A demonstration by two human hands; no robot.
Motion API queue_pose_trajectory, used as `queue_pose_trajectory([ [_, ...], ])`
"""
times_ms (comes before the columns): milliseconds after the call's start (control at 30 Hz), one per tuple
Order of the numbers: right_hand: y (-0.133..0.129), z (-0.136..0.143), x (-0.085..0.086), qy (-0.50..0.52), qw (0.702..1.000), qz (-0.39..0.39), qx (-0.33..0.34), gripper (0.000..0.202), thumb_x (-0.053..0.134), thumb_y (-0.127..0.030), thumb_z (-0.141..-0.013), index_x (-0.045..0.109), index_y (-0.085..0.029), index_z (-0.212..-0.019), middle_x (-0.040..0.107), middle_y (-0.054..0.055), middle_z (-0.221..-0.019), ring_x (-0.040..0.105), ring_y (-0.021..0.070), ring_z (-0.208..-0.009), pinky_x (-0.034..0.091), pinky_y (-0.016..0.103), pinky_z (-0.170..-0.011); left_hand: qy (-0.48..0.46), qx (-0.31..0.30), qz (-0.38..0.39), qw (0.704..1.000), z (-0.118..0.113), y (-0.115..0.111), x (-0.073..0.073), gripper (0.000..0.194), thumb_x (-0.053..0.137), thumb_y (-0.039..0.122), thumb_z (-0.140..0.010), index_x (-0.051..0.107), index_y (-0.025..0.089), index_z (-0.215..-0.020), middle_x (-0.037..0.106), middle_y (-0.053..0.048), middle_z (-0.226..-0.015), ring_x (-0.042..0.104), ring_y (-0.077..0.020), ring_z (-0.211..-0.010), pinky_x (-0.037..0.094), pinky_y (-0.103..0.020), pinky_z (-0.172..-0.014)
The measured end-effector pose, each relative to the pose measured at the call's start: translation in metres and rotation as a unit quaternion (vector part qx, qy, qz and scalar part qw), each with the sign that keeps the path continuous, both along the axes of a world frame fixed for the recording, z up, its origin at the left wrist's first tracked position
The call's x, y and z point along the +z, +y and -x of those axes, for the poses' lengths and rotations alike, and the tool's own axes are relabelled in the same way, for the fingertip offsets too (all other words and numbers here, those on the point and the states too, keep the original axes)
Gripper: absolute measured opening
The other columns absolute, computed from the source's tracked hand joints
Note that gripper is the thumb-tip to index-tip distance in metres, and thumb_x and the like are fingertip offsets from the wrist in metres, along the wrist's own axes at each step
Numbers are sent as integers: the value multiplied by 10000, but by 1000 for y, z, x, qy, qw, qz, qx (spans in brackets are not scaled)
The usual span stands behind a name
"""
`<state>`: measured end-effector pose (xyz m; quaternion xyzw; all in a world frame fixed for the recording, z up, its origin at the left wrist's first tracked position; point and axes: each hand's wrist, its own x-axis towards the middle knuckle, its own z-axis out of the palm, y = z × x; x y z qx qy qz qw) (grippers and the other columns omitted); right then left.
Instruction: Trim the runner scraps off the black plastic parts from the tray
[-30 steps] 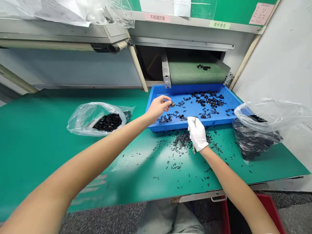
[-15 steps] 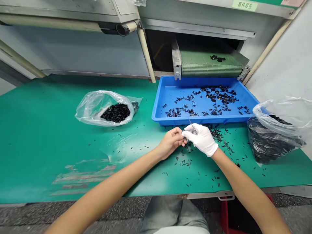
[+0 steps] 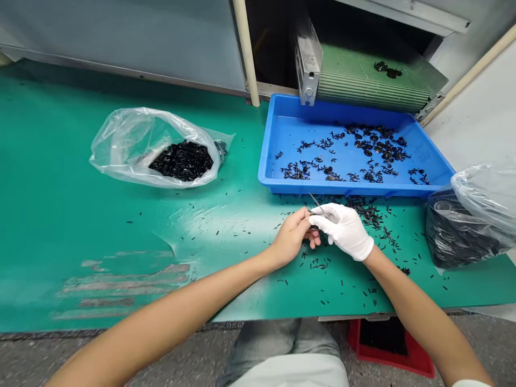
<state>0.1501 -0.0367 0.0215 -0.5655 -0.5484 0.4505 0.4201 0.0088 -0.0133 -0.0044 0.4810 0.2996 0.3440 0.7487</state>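
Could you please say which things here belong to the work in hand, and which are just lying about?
Likely work: thin tool, dark part (mostly hidden), blue tray, left bag, right bag.
Probably lying about: scattered black slivers, red bin.

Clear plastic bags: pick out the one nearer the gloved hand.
The right-hand bag, by the front right corner of the blue tray; the other bag lies left of the tray, farther from the gloved right hand.
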Motion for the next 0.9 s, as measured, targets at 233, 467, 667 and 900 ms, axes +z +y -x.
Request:
queue_pose_trajectory([
  [233,-4,-1,-3,-255,950,-183,-5,252,449,-279,-877,559,-201,-665,632,41,-641,592,149,-609,480,271,-645,93,15,-109,990,-2,-12,-3,266,332,359,-933,367,204,-721,482,52,-531,511,-93,-435,384,-213,-425],
  [467,1,12,-13,-151,985,-57,-53,328,428,-389,-886,371,-236,-602,419,-43,-482,482,116,-437,392,224,-453,142,57,-144,978,-11,-14,1,321,233,405,-967,318,222,-717,415,85,-449,420,-79,-375,333,-197,-399],
  [667,9,14,-15,-53,993,25,-105,337,344,-452,-901,405,-232,-654,410,-62,-471,418,96,-335,326,218,-353,147,76,-162,973,-13,-15,-5,369,279,497,-946,319,224,-701,437,79,-429,421,-83,-357,331,-196,-380],
  [900,18,-18,-6,-139,989,-13,-38,244,591,-280,-764,481,-210,-557,468,-43,-509,437,113,-478,356,248,-541,61,199,-196,958,0,16,35,312,521,429,-839,471,169,-673,650,-48,-664,630,-142,-530,499,-260,-483],
])
